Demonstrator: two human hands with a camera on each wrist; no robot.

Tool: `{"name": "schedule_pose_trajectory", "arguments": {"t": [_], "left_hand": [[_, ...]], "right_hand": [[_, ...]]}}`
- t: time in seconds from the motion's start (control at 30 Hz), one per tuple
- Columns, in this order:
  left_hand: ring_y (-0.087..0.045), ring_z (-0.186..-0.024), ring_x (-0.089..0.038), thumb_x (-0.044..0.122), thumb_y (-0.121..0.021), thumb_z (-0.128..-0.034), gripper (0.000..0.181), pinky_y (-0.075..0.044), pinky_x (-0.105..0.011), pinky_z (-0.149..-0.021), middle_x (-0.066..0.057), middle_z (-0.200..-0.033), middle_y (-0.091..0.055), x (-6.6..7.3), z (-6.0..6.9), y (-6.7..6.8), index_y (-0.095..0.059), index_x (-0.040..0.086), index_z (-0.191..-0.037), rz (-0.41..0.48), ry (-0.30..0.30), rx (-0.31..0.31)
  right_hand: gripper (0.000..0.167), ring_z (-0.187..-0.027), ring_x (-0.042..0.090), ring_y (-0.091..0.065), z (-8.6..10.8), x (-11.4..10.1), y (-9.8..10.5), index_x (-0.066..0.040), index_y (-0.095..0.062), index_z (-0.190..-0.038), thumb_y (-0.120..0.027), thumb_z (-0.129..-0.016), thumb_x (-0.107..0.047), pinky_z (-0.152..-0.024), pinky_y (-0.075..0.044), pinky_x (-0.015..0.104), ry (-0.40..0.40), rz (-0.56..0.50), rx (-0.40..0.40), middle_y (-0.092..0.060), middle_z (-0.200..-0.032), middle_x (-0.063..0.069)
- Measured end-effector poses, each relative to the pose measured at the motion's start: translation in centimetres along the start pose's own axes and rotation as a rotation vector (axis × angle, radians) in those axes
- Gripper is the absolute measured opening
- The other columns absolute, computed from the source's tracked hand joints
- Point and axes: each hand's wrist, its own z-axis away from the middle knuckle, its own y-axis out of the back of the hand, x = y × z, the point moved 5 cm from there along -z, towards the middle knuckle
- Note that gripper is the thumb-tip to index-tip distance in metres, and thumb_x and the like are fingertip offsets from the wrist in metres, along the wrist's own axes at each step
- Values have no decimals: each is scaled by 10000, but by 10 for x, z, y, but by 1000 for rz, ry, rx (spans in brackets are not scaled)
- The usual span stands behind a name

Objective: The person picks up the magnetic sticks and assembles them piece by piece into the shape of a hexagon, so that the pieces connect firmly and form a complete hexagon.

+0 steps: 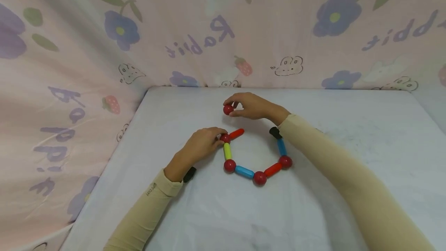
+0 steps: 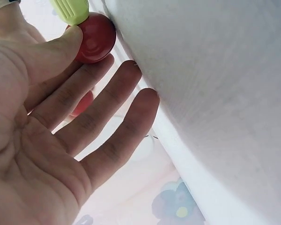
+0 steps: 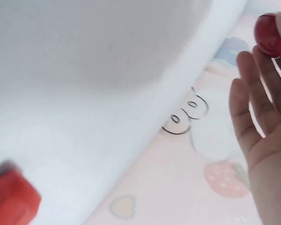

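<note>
My left hand (image 1: 202, 144) pinches a red ball (image 2: 96, 38) between thumb and fingers, the other fingers spread. From that ball run a yellow-green rod (image 1: 227, 151) and a short red rod (image 1: 237, 133) whose far end is free. Further along the chain come a red ball (image 1: 229, 165), a blue rod (image 1: 244, 171), another red ball (image 1: 259, 178), a second red rod (image 1: 273, 169), a third ball (image 1: 285, 162) and a blue rod (image 1: 281, 147). Beyond the chain, my right hand (image 1: 256, 107) holds a separate red ball (image 3: 269, 35) by its fingertips, apart from the red rod.
The chain lies in an open ring on a white-covered table (image 1: 209, 212). A patterned pink curtain (image 1: 265, 30) hangs along the back and left edges. Dark wrist devices show under the left wrist (image 1: 189, 174) and beside the right sleeve (image 1: 275, 132), close to the blue rod's end.
</note>
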Motion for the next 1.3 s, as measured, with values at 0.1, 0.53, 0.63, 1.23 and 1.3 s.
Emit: {"name": "schedule_pose_trajectory", "arguments": {"t": [0.1,0.53,0.63,1.23,1.3], "left_hand": [[-650,-915,-170,162,-728,-911,382,-576,-355,-869,-31,-1143,-721,1,0,2,-665,131,-1287,-8,-9,3],[-676,-954,-182,190,-718,-920,380,-584,-355,-878,-34,-1151,-710,6,1,-7,-645,109,-1284,-175,-93,-28],[-689,-981,-188,220,-717,-922,391,-585,-355,-886,-31,-1170,-705,6,2,-8,-641,124,-1292,-240,-122,-6],[-708,-949,-181,170,-749,-893,373,-590,-336,-867,-27,-1158,-716,7,5,-3,-663,125,-1253,-247,-206,102],[-707,-963,-182,166,-745,-896,371,-589,-335,-873,-26,-1160,-715,7,5,-3,-662,127,-1255,-235,-212,106]], "right_hand": [[448,-1150,208,-605,12,-1,9,-139,-614,-1339,-722,-921,-259,-963,-532,445,3,1,16,-655,-1275,8],[456,-1162,225,-605,59,21,-2,-165,-615,-1346,-716,-923,-300,-985,-526,474,-57,-8,2,-652,-1293,0],[457,-1159,230,-605,65,26,-6,-163,-615,-1346,-717,-921,-296,-983,-523,474,-62,15,2,-653,-1294,8],[441,-1049,173,-616,85,39,-22,-168,-640,-1311,-741,-901,-296,-950,-536,408,-70,28,69,-681,-1173,5],[444,-1046,172,-617,85,39,-23,-173,-639,-1313,-743,-899,-297,-942,-537,400,-77,23,70,-681,-1167,3]]}}
